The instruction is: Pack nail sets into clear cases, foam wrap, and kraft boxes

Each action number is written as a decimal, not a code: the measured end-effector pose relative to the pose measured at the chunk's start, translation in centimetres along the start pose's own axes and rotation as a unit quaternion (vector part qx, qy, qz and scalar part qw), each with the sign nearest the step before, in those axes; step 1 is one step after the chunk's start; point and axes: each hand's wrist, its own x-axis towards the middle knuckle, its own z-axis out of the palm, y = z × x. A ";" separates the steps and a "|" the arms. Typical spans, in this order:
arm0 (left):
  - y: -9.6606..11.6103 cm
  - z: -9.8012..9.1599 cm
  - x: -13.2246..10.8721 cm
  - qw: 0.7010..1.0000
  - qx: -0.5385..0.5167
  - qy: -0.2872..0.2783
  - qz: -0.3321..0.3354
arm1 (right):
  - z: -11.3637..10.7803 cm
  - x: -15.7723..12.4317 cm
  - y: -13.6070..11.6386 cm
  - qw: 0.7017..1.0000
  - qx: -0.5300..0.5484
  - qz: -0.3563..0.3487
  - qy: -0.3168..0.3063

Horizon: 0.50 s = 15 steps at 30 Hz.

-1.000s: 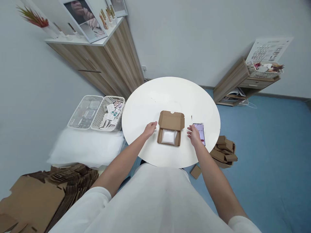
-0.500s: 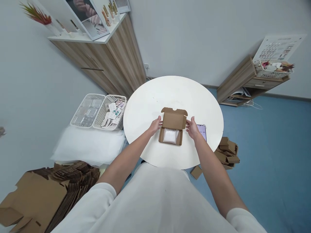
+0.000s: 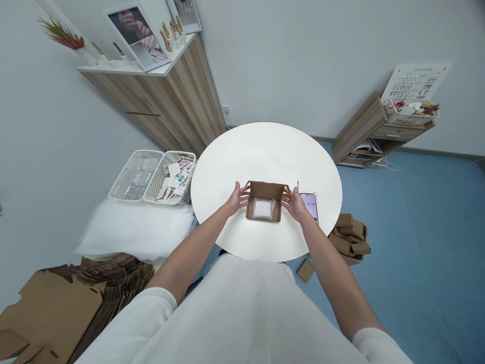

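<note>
A small brown cardboard box [image 3: 248,212] stands on the white round table with its lid [image 3: 268,190] raised partway and side flaps bent forward. Inside lies a white, wrapped packet [image 3: 263,209]. At the lid's left side is my left hand [image 3: 235,199], thumb up, its spread fingertips touching the flap. My right hand [image 3: 295,203] mirrors it on the right, fingers apart against the other flap. Neither hand is closed round the cardboard; some fingertips are partly hidden. Just right of my right hand lies a phone [image 3: 310,205] with a lit screen showing digits.
Left of the table [image 3: 265,146] are a basket of cards [image 3: 175,179], a clear-lidded container [image 3: 138,174], white sheets [image 3: 132,227] and stacked flat cardboard [image 3: 53,308]. Folded boxes [image 3: 350,237] lie on the floor at right, with one small box [image 3: 305,270] apart.
The lid has swung up from leaning back to nearly upright, and its side flaps now point forward. Both hands have moved with it along its sides. The camera view has shifted slightly.
</note>
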 end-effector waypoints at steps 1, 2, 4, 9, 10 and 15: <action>-0.1 -0.1 -0.2 1.000 0.009 -0.004 0.000 | -0.1 -0.3 0.2 1.000 -0.004 -0.001 -0.006; -0.2 -0.2 -0.5 1.000 0.017 -0.005 -0.002 | -0.2 -0.6 0.4 1.000 -0.008 -0.001 -0.012; -0.3 -0.4 -1.0 0.999 0.035 -0.003 -0.007 | -0.4 -1.3 0.7 1.000 -0.018 0.002 -0.018; -0.7 -0.2 -2.5 0.991 0.135 0.014 -0.007 | -0.7 -2.8 1.0 0.997 -0.073 0.017 -0.012; -0.8 -0.1 -2.8 0.986 0.164 0.018 -0.003 | -0.8 -3.2 1.2 0.996 -0.088 0.020 -0.019; -2.8 0.7 -3.9 0.954 0.290 0.034 0.072 | -0.9 -5.2 3.1 0.983 -0.180 -0.004 -0.029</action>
